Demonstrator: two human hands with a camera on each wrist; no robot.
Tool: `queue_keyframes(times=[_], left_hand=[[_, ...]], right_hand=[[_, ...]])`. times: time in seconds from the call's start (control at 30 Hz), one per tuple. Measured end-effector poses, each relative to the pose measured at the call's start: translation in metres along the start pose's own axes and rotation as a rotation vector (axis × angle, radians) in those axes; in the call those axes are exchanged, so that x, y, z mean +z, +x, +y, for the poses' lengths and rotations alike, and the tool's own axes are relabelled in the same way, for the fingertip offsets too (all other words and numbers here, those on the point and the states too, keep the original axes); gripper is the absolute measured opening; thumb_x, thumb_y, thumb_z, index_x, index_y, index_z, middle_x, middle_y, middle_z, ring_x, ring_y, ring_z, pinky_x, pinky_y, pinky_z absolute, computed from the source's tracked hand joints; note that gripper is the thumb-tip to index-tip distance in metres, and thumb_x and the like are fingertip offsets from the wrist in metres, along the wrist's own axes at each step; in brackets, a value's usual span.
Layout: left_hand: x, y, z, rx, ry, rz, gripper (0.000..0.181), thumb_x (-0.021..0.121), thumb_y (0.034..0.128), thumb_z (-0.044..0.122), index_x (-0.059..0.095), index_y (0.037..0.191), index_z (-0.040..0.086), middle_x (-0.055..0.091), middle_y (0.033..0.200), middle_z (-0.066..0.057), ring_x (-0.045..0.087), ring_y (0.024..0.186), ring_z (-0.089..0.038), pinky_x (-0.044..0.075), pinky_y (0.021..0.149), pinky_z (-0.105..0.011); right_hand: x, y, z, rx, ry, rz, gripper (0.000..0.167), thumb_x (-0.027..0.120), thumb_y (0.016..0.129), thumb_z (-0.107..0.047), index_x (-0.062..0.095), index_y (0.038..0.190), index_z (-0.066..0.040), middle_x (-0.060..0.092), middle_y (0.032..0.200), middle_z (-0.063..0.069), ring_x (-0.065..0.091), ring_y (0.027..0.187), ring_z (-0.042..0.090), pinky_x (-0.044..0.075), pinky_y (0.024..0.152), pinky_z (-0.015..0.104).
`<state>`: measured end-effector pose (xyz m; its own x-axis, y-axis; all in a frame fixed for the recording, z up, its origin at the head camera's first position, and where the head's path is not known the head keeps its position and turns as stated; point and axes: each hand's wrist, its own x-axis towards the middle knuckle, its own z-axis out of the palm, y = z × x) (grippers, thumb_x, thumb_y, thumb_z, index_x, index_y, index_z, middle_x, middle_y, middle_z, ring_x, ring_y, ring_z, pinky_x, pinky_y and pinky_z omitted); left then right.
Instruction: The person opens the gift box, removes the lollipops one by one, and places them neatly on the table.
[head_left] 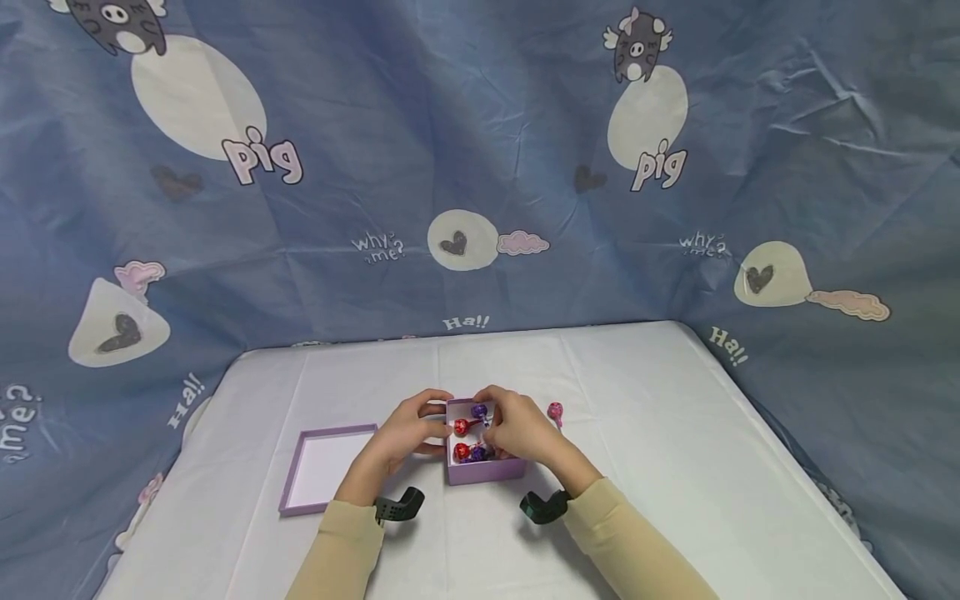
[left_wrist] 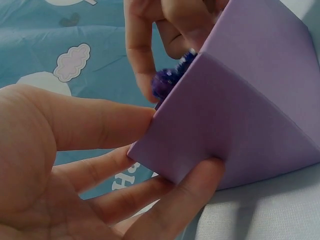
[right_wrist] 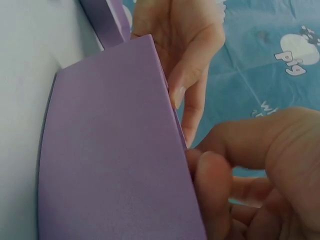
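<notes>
A purple open box [head_left: 487,472] with a white inside stands on the table. It holds several lollipops, among them a red lollipop [head_left: 461,427] and a purple lollipop [head_left: 479,411]. My left hand [head_left: 405,429] grips the box at its left wall and back left corner, thumb near the rim. My right hand [head_left: 521,425] reaches over the right side into the box, its fingers curled at the purple lollipop's stick; its fingertips are partly hidden. In the left wrist view, shiny purple wrapping [left_wrist: 165,82] shows above the rim beside the right hand's finger.
A shallow purple lid [head_left: 330,471] lies with its white inside up, left of the box. One pinkish-red lollipop [head_left: 555,411] lies on the white table [head_left: 675,467] behind the right forearm. A blue printed cloth [head_left: 480,167] hangs behind the table.
</notes>
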<state>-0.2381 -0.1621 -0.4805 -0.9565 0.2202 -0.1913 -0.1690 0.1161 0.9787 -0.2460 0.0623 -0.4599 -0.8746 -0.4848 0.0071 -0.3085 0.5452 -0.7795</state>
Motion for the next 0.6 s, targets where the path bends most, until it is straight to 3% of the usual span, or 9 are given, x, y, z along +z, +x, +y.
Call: queue_keyframes(times=[0.2,0.6], left_hand=[[0.0002,-0.0006,-0.0006,0.004,-0.006,-0.005,0.056,0.068,0.0834,-0.007,0.054,0.136,0.004,0.056,0.135,-0.025,0.067,0.102,-0.04,0.061,0.074,-0.048],[0.0012,0.0013,0.0001,-0.006,-0.001,0.011,0.055,0.07,0.0827,-0.005,0.055,0.135,0.006,0.059,0.133,-0.021,0.066,0.104,-0.038,0.061,0.073,-0.049]], right_hand=[[0.0001,0.0006,0.0012,0.006,0.088,0.026,0.043,0.071,0.082,-0.002,0.06,0.123,-0.013,0.064,0.062,0.004,0.061,0.047,0.017,0.055,0.045,0.031],[-0.0003,0.001,0.0044,-0.026,0.185,0.057,0.039,0.074,0.085,-0.002,0.061,0.119,-0.016,0.067,0.064,0.004,0.063,0.05,0.019,0.056,0.047,0.033]])
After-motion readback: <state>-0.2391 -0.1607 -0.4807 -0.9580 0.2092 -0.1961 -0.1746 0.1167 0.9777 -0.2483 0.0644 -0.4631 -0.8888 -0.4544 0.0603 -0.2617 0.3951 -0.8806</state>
